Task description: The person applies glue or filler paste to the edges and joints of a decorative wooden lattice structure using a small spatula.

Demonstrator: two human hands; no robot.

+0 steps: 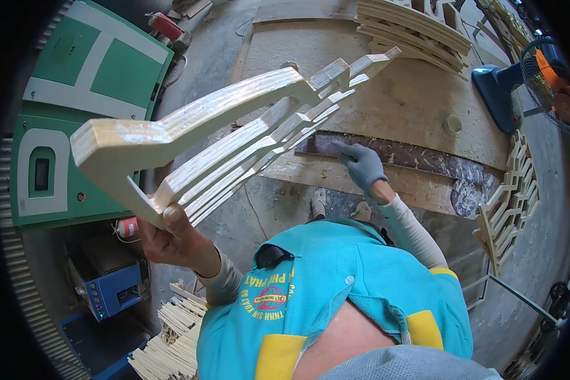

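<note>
My bare left hand is closed around the near end of several curved, stepped wooden pieces. They are pale, look like laminated plywood, and fan out away from me, tilted up to the right. White smears cover parts of their edges. My right hand, in a grey glove, hangs over the near edge of the wooden worktable with a finger stretched out and nothing visible in it. Below that hand runs a dark strip stained with whitish residue. The far ends of the pieces hide part of the table.
A stack of similar wooden pieces lies at the table's far side. More stand on a rack at the right. A blue fan is at far right, a green machine at left. Wooden strips lie lower left.
</note>
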